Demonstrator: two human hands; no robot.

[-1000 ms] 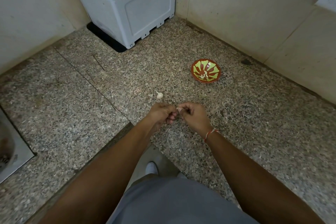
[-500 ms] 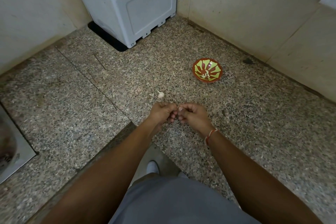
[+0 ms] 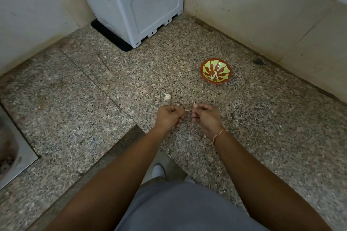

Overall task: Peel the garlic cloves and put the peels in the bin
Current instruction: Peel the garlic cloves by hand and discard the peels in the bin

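Note:
My left hand [image 3: 170, 118] and my right hand [image 3: 204, 117] hover side by side over the speckled granite counter [image 3: 272, 137], a small gap between them. The left hand pinches a pale bit of garlic [image 3: 187, 110] that sticks out toward the right hand. The right hand's fingers are curled and pinch a small pale scrap [image 3: 194, 104] at the thumb tip; whether it is peel or clove I cannot tell. A small garlic piece [image 3: 167, 96] lies on the counter just beyond the left hand. A red and green bowl [image 3: 206, 74] holding a few peeled cloves [image 3: 214, 76] stands farther right.
A grey plastic box [image 3: 135, 5] on a black mat stands in the back corner. Tiled walls close off the left, back and right. A steel sink [image 3: 22, 154] is set into the counter at the far left. The counter's front edge has a notch near my body.
My hands, which were pressed together on the garlic, have pulled a little apart. The view has shifted slightly.

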